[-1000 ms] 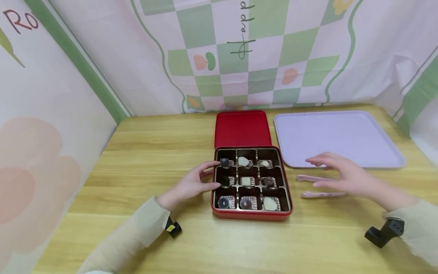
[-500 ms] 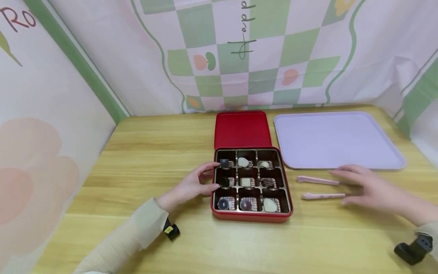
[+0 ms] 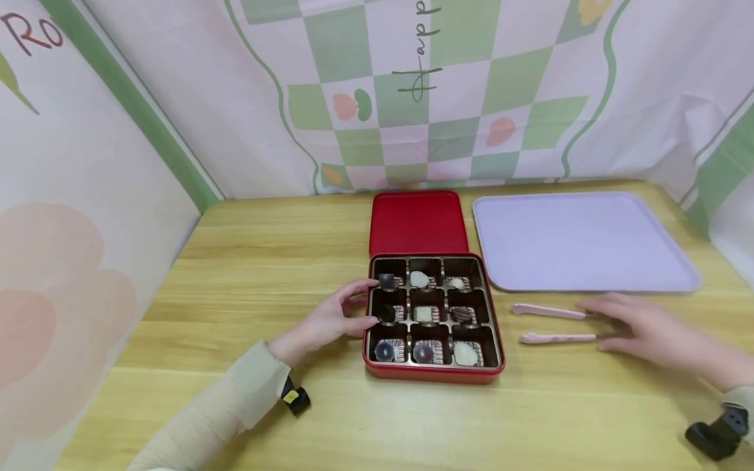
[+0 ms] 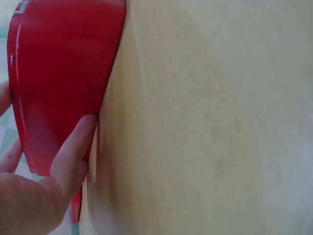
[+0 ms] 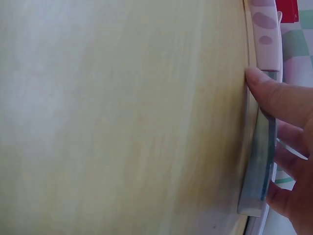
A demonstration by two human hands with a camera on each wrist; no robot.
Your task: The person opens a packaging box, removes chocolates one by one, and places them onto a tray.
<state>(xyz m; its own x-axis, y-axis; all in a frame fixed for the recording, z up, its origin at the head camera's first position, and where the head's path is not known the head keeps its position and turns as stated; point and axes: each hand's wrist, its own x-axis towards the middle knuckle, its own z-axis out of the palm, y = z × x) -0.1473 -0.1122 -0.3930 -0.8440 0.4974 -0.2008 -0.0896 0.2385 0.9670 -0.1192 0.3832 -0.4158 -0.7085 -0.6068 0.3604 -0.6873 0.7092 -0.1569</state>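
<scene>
Head view shows the pink tongs lying on the table, their two arms pointing toward the red box, and the right hand is now laid over their far, joined end with fingers almost straight; no closed grip on them is seen yet. A second earlier that hand was held above the tongs' middle, so it has been drawn back and lowered to the handle end, which is judged as the start of a pick-up. In the right wrist view a thumb is pressed against the edge of the tongs. Beyond the right hand, further from the person, lies the lilac tray. The left hand has not shifted: its fingers are curled against the box's left wall, steadying it, as the left wrist view confirms. Nine compartments with chocolates are seen inside, and the lid lies just behind the box.
</scene>
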